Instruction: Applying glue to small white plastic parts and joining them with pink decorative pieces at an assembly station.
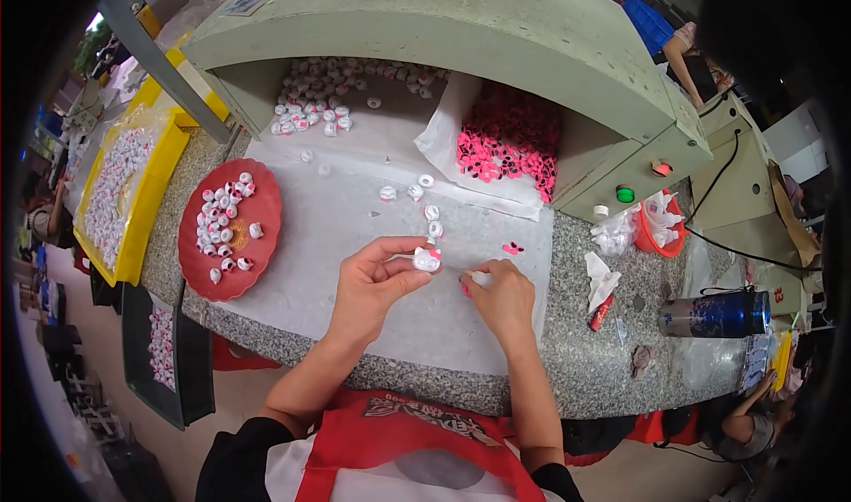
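Between the thumb and fingers of my left hand point(377, 280) sits a small white figure head point(426, 259) with a pink patch, held above the white paper point(390, 316). Close by on the right, my right hand point(502, 300) is closed in a pinch at a small pink piece point(465, 289), mostly covered by the fingers. Something white shows at those fingertips; I cannot tell what. Several loose white heads point(432, 212) lie in a line just beyond my left hand. A few pink and black pieces point(513, 248) rest on the paper beyond my right hand.
A grey-green metal housing point(425, 23) arches over piles of white heads point(324, 85) and pink pieces point(505, 138). At left are a red scalloped plate point(266, 262), a yellow tray point(164, 200) and a dark bin point(197, 369). A blue bottle point(718, 314) lies right. Other people work nearby.
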The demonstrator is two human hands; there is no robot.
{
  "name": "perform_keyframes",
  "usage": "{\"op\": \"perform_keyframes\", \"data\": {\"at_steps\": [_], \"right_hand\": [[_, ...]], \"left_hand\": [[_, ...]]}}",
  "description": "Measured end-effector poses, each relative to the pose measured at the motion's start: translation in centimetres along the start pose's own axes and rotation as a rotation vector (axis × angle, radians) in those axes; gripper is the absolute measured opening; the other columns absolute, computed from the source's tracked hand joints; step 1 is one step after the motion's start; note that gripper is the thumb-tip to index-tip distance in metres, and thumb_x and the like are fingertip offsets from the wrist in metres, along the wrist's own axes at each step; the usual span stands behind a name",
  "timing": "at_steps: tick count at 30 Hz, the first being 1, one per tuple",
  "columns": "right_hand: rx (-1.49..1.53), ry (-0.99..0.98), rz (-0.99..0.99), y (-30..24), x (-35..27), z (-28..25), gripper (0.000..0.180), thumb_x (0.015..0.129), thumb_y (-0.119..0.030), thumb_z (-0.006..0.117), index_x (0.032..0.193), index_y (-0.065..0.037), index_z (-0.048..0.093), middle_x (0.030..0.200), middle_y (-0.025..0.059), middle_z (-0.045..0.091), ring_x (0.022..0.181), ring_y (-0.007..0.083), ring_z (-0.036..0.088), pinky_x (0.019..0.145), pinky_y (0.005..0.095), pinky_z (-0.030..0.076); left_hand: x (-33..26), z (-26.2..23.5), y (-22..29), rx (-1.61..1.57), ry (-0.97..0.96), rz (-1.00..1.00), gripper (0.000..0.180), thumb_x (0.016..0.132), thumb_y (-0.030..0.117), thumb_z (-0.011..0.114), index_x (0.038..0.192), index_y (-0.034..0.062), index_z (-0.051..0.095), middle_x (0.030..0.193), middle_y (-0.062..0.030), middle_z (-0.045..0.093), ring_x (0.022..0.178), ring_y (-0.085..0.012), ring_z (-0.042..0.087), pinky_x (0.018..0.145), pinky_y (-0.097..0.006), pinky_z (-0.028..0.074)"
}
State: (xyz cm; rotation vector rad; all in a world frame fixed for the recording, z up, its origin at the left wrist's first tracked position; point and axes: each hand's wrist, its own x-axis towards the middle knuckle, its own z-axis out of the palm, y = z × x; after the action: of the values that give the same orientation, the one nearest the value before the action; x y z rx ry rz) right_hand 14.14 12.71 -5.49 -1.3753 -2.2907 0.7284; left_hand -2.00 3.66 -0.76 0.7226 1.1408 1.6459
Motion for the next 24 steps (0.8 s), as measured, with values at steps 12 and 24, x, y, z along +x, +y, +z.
{"op": "perform_keyframes", "data": {"at_steps": [12,24], "right_hand": [[-0.155,-0.04,0.035,-0.5,0.6,0.9,0.024,0.061,-0.014,0.071,0.082,-0.006,0.062,0.08,0.0102,0.058,0.073,0.0292,0.059,0.063,0.0377,0.046],[0.295,0.138,-0.01,1.0,0.7,0.6,0.015,0.067,-0.01,0.069,0.08,-0.008,0.063,0.083,0.0071,0.063,0.071,0.0208,0.061,0.063,0.0292,0.047]], "left_hand": [[-0.5,-1.2,-0.5,-0.035,0.044,0.049,0.031,0.074,-0.008,0.059,0.104,-0.0041,0.052,0.098,-0.0125,0.06,0.086,-0.0155,0.06,0.076,-0.025,0.048],[-0.7,-0.5,-0.3,0.01,0.037,0.014,0.032,0.072,-0.01,0.058,0.103,-0.0042,0.052,0.097,-0.0132,0.059,0.087,-0.0228,0.061,0.079,-0.03,0.048]]}}
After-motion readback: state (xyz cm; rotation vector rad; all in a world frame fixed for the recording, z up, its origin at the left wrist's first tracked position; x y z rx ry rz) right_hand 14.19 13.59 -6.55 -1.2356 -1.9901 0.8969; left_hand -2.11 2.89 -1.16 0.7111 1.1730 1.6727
